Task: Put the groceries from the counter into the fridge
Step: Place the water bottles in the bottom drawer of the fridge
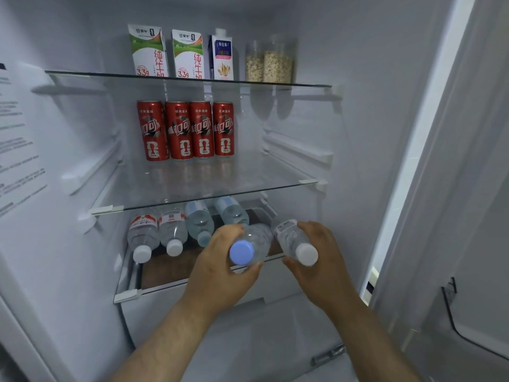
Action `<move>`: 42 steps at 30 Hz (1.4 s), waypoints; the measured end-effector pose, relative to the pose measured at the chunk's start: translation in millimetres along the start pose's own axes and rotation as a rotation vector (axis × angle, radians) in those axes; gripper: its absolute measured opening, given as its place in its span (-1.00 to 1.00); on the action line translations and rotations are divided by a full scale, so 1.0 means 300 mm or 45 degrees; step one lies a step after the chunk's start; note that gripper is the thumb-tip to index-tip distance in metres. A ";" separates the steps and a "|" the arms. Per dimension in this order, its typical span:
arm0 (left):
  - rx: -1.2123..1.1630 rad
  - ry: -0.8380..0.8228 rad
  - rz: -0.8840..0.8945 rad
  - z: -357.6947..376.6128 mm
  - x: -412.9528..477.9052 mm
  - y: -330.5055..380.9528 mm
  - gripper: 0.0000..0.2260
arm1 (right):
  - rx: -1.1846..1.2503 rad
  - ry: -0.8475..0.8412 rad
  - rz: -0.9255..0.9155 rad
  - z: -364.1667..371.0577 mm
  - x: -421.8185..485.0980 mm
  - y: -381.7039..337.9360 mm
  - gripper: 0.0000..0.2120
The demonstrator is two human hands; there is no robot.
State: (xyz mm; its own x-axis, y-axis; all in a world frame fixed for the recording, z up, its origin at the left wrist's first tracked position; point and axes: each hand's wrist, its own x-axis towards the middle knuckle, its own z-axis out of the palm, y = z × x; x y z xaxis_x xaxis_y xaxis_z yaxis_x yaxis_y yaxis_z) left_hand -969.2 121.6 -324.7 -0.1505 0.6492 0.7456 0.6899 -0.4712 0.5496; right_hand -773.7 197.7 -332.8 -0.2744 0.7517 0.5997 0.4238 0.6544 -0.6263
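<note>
**Position.** The left hand (220, 263) grips the blue-capped bottle (254, 239) near its shoulder, fingers curled over the top and thumb underneath. The right hand (322, 257) wraps the white-capped bottle (290, 237) from the right in the same manner. Both bottles lie horizontal at lower centre of the frame, caps toward the camera, side by side over the front of the lower shelf (128, 295). Whether they rest on the shelf cannot be told.

**Handling.** Each bottle appears to be thin clear plastic filled with water, so it is probably moderately heavy. The wall is smooth and likely yields under a hard squeeze. Grip near the shoulder, where the plastic is stiffer. A round bottle laid on its side is liable to roll, so release it only against a neighbour.

**Surroundings.** Four water bottles (172, 230) already lie in a row on the left of the same shelf, caps forward. The free space is to the right of that row. The middle glass shelf (248, 188) limits headroom directly above and carries four red cans (184, 130). The top shelf holds three cartons (188, 55) and two jars (276, 63). The fridge door (468, 244) stands open at the right edge.
</note>
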 end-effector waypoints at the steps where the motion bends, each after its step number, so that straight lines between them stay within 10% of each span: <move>1: 0.016 0.015 0.017 0.002 0.000 0.003 -0.55 | 0.012 0.001 0.030 0.002 -0.006 0.005 -0.34; 20: 0.395 -0.045 0.256 0.104 0.016 -0.059 -0.43 | 0.206 -0.097 0.332 0.030 -0.005 0.022 -0.25; 42: 0.490 -0.598 -0.174 0.125 0.037 -0.108 -0.32 | 0.039 -0.349 0.421 0.051 0.066 0.080 -0.15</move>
State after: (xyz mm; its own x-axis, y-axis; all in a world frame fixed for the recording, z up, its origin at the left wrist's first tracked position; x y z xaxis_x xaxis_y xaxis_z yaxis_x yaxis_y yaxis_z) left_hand -966.7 166.5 -348.6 0.0118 0.9229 0.3850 0.9055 -0.1732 0.3874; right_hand -782.1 229.6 -343.5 -0.3491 0.9127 0.2125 0.5027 0.3737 -0.7795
